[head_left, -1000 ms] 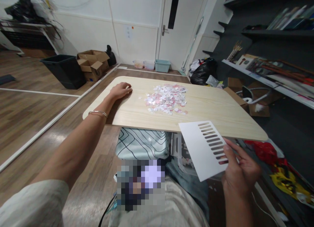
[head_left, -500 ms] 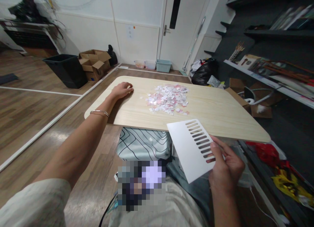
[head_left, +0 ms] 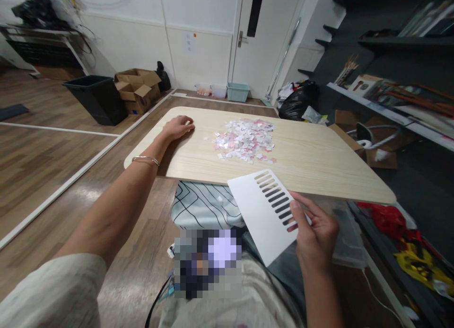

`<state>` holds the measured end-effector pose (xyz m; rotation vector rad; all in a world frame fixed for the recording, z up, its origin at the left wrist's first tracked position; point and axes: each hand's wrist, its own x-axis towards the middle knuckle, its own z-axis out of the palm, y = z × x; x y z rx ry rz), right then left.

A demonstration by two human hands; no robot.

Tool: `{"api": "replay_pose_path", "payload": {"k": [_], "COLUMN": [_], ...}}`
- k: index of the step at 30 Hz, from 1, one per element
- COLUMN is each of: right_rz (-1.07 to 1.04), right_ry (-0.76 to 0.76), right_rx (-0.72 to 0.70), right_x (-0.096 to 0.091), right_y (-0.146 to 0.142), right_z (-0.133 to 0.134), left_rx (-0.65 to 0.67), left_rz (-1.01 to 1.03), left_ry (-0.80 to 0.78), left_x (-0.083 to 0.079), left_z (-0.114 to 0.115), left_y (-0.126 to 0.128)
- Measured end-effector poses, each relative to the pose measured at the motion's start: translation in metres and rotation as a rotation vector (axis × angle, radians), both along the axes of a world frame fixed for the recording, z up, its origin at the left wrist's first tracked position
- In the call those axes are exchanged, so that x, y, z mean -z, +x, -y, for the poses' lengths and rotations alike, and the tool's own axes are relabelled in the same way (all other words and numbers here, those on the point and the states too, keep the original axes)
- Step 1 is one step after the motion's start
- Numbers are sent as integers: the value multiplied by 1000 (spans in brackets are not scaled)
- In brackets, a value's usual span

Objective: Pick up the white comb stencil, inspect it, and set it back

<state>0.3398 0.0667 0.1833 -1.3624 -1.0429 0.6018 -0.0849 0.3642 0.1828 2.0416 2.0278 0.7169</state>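
My right hand [head_left: 314, 233] grips a white plastic card with a row of slots [head_left: 264, 212] by its right edge, holding it tilted over my lap at the near edge of the light wooden table [head_left: 319, 164]. My left hand [head_left: 179, 127] rests palm down on the table's far left part, fingers loosely curled, holding nothing. A heap of small white and pink paper pieces [head_left: 246, 139] lies on the table to the right of that hand. A thin bracelet [head_left: 145, 160] circles my left wrist.
A patterned cushion [head_left: 204, 205] sits under the table. A black bin [head_left: 95, 98] and cardboard boxes [head_left: 136, 89] stand at the left. Black bags [head_left: 296, 101], a box [head_left: 354, 141] and dark shelves [head_left: 390, 58] line the right. Red and yellow items [head_left: 407, 243] lie on the floor.
My right hand has carried the slotted card leftward and a little up, closer to the table's near edge. My left hand has stayed on the table.
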Motion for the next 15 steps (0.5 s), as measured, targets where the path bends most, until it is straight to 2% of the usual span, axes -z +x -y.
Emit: {"api": "replay_pose_path", "payload": {"k": [5,9,12,15], "right_rz": [-13,-45,63,249], "right_ry": [-35,5,28,79], "right_rx": [-60,-28,-60,-157], "right_x": [-3,-6,-15,-29], "right_y": [3,2,2,0], "right_z": [4,7,10,12], "left_rx": [2,13,2,-3], "left_rz": [-7,-5,-1,-5], "left_ry": [-1,0,3,-8], "left_x": [1,1,1,1], "left_z": [-1,-2,-2,-2], "left_y": [-2,-3,-3,-3]}}
